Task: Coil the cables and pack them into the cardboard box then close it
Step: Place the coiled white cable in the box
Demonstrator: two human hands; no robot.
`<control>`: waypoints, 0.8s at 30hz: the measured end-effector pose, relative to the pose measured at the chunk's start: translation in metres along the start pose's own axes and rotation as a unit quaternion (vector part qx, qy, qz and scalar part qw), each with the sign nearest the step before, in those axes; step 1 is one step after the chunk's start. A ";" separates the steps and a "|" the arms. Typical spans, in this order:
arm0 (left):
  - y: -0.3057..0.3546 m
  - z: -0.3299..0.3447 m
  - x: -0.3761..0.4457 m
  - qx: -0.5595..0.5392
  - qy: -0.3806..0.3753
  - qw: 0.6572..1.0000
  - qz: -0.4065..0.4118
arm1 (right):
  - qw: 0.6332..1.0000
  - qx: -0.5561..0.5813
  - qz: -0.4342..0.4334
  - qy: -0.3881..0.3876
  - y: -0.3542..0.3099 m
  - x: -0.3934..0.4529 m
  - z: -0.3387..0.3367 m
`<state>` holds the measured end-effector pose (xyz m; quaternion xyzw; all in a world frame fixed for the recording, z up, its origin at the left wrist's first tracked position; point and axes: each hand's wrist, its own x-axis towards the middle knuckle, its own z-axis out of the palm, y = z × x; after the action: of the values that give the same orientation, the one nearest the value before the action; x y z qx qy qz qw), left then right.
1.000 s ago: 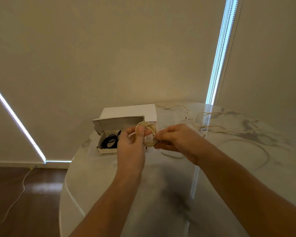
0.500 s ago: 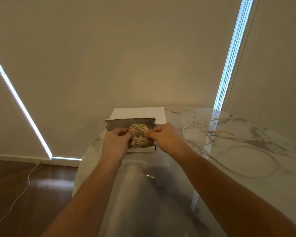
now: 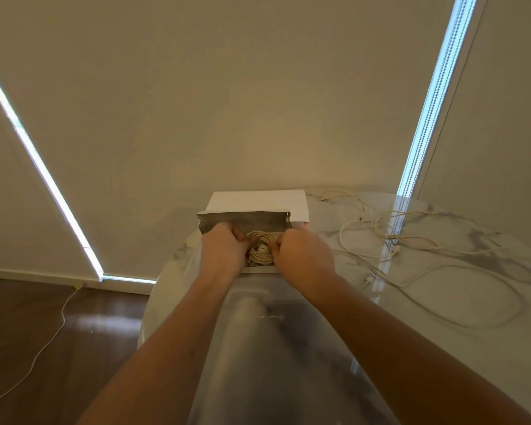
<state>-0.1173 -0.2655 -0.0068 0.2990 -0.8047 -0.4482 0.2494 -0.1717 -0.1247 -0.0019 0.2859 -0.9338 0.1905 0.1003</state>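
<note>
- Cardboard box [image 3: 242,221]: open, lid flap raised behind, on marble table [image 3: 288,348].
- Coiled cream cable [image 3: 260,248]: inside box.
- Left hand [image 3: 224,251], right hand [image 3: 302,259]: fingers curled, gripping coil from either side.
- Loose cables [image 3: 411,240]: right of box.

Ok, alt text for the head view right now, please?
Both hands, left hand and right hand, hold a coiled cable in the open box on a marble table. A loose cable lies to the right.
</note>
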 end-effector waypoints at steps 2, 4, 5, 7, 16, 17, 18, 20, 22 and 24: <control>0.004 0.001 -0.001 0.038 0.010 0.999 0.016 | 1.000 0.008 -0.002 0.004 0.000 0.001 -0.001; 0.006 0.002 -0.002 0.064 0.016 0.998 0.024 | 0.999 0.030 -0.009 0.016 0.001 0.001 -0.003; 0.006 0.003 -0.002 0.071 0.016 0.997 0.026 | 0.999 0.041 -0.010 0.019 0.002 0.000 -0.004; 0.004 0.005 0.000 0.080 0.018 0.996 0.023 | 0.999 0.048 -0.005 0.006 0.004 0.000 -0.005; -0.002 0.008 0.007 0.185 0.007 0.981 0.047 | 0.998 -0.047 -0.040 0.013 0.009 0.001 -0.001; -0.001 0.008 0.007 0.191 0.007 0.980 0.049 | 0.998 -0.047 -0.038 0.011 0.009 0.002 -0.001; -0.001 0.009 0.008 0.193 0.004 0.980 0.050 | 0.998 -0.045 -0.037 0.009 0.010 0.002 -0.001; 0.000 0.009 0.010 0.188 0.001 0.981 0.046 | 0.999 -0.035 -0.033 0.009 0.009 0.003 0.000; 0.001 0.009 0.010 0.188 0.000 0.981 0.046 | 0.999 -0.027 -0.028 0.018 0.009 0.003 0.001; 0.001 0.009 0.010 0.196 -0.003 0.979 0.048 | 0.999 -0.030 -0.026 0.026 0.008 0.003 0.003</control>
<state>-0.1304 -0.2672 -0.0086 0.3017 -0.8911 -0.2702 0.2046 -0.1791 -0.1210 -0.0059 0.3017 -0.9284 0.1669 0.1382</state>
